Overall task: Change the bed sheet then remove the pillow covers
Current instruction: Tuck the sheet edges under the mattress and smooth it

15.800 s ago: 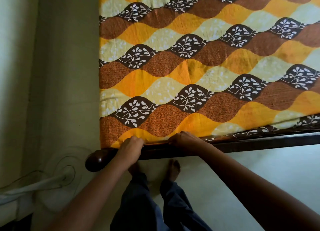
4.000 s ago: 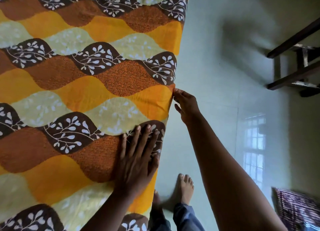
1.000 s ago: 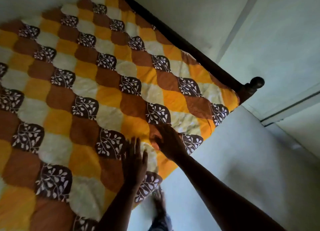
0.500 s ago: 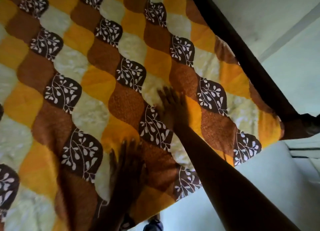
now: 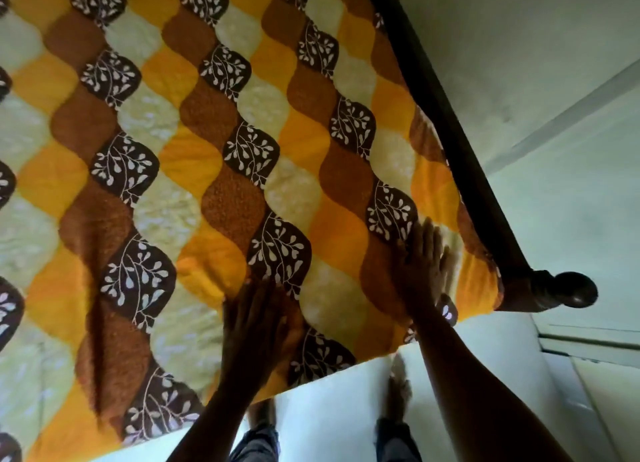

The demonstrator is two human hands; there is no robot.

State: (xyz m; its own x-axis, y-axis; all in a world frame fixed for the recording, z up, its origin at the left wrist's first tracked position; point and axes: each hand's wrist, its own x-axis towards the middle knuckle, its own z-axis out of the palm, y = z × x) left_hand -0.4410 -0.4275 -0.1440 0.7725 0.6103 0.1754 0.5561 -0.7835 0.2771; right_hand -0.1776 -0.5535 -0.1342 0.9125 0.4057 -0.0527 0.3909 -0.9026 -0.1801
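Two hands pressed flat on orange, brown and cream wave-patterned bed sheet with white leaf motifs [image 5: 214,156].
- Left hand [image 5: 258,323]: fingers straight, spread, palm down near sheet's near edge.
- Right hand [image 5: 424,271]: fingers straight, palm down near sheet corner, just beside dark wooden bed rail [image 5: 450,143].
- Sheet: spread flat over bed, reaching rail.
- Round dark wooden post knob [image 5: 575,290]: at bed corner, apart from right hand.
- Pale floor [image 5: 485,357]: below near edge.
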